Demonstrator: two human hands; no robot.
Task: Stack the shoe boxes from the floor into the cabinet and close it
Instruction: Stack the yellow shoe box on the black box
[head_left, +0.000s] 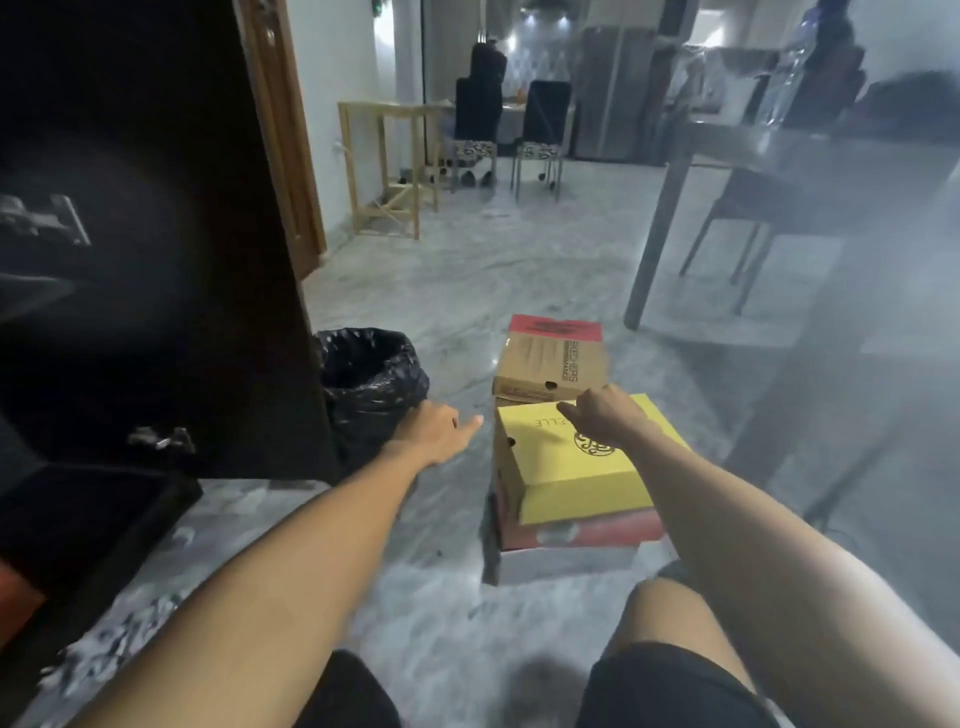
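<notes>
1. Right hand (605, 415) rests empty on the far edge of the yellow box (576, 462); left hand (434, 431) hovers open beside it.
2. Under that box sit more boxes; a brown box (550, 366) lies beyond.
3. The cabinet (93, 514) stands open to the left; most stacking looks undone.

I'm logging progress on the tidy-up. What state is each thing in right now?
Cabinet door: open.
Yellow box: lid shut, top of a floor stack.
Red box: under the yellow box.
Brown box: shut, on the floor behind.
Bin: open, lined with a black bag.
Left hand: open, empty.
Right hand: over the yellow box; grip unclear.
</notes>
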